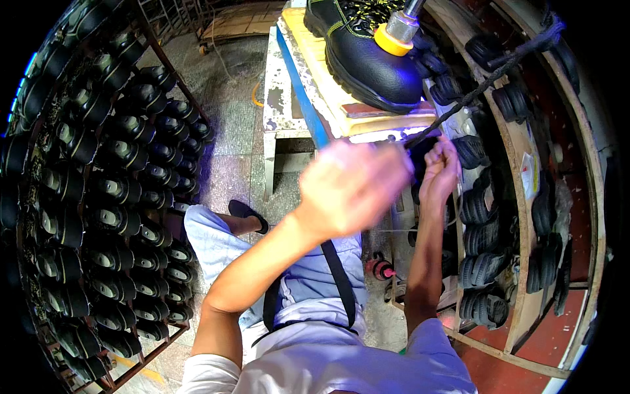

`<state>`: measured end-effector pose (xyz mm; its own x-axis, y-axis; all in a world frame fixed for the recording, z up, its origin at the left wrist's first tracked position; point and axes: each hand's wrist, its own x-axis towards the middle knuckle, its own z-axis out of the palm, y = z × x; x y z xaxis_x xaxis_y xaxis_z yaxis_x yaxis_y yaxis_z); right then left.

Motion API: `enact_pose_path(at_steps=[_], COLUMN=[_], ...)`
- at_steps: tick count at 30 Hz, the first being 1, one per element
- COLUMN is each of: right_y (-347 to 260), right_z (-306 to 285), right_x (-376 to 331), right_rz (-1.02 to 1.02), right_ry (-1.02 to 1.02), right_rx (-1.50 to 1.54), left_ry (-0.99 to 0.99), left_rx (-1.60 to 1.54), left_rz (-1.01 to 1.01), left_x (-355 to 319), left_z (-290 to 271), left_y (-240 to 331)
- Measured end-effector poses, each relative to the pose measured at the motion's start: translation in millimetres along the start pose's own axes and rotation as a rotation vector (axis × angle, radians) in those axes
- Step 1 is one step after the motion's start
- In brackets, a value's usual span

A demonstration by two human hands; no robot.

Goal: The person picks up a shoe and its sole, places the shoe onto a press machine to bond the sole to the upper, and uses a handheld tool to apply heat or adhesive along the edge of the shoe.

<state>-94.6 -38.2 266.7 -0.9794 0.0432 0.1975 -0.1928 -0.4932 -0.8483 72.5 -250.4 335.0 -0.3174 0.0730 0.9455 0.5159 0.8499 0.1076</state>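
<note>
My left hand [354, 187] is blurred by motion, closed into a fist in front of the bench. Its fingers are partly hidden, and I cannot make out what they hold. Just right of it, my right hand [441, 172] has its fingers curled in, with a dark patch between the two hands. A dark rope [485, 82] slants down from the upper right and ends visually beside my left fist. Beyond the hands, a black work shoe [374, 72] with yellow stitching rests on a cream pad [315, 49]. A metal rod with a yellow collar [394, 41] meets the shoe's top.
On the left stands a rack [190, 118] packed with black shoes, soles outward. Curved wooden shelves [518, 164] on the right hold black soles [482, 269]. The white worn bench [279, 98] has a blue edge. A pink-and-black object [380, 268] lies low behind my right forearm.
</note>
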Motion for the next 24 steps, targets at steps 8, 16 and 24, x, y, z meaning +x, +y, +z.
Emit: enact_pose_path(at_steps=[8, 16, 24], right_y=[-1.6, -8.8, -26.5], right_z=[80.7, 86.6, 83.7], right_x=[1.7, -31.0, -55.8], right_rz=[-0.214, -0.140, -0.227], right_ry=[0.033, 0.042, -0.053], right_rx=[0.038, -0.016, -0.041], left_ry=[-0.134, -0.176, 0.033], left_rx=[0.108, -0.071, 0.027], left_rz=[-0.112, -0.153, -0.080], left_x=[34.0, 37.2, 21.2], left_z=[22.8, -4.6, -18.6], left_y=[-17.2, -43.9, -55.1])
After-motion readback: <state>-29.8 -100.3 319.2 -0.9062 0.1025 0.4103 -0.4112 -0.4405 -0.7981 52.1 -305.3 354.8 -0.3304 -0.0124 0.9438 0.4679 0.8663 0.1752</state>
